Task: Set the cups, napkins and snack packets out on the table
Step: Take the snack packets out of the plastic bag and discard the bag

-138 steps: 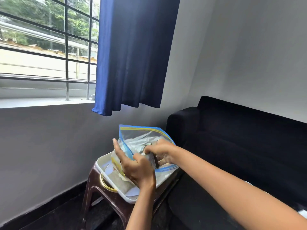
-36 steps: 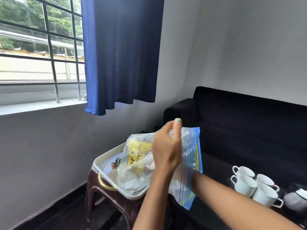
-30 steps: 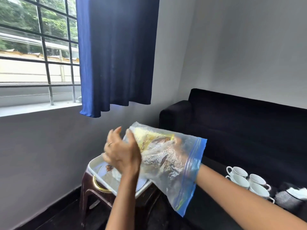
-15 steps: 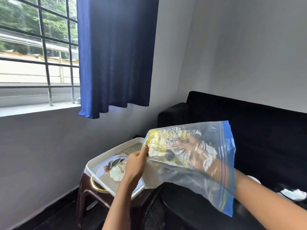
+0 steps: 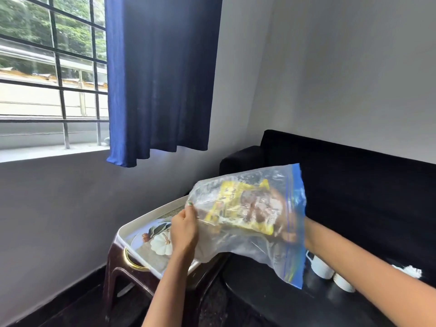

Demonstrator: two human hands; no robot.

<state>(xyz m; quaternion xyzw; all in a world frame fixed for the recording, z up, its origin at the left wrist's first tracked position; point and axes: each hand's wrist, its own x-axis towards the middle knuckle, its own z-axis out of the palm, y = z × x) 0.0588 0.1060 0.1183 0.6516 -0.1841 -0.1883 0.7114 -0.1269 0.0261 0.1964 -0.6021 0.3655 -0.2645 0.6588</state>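
Observation:
A clear zip bag (image 5: pixel 250 249) with a blue zip edge hangs in the air over the tray (image 5: pixel 141 225) and the dark table (image 5: pixel 271 300). My left hand (image 5: pixel 184 232) pinches the bag's closed end. My right hand (image 5: pixel 280 220) is inside the bag through its open mouth, seen through the plastic, gripping a yellow snack packet (image 5: pixel 238 206). White cups (image 5: pixel 320 267) stand on the dark table under my right forearm. A white napkin (image 5: pixel 408 271) lies further right.
The white tray with a floral picture and a gold handle sits on a brown plastic stool (image 5: pixel 122 277) against the grey wall. A black sofa (image 5: pixel 365 185) runs along the right wall. A blue curtain (image 5: pixel 160 79) hangs beside the barred window (image 5: pixel 52 74).
The bag has swung up and to the right off the tray. My right hand has gone deeper into it. My left hand has shifted to the bag's closed end.

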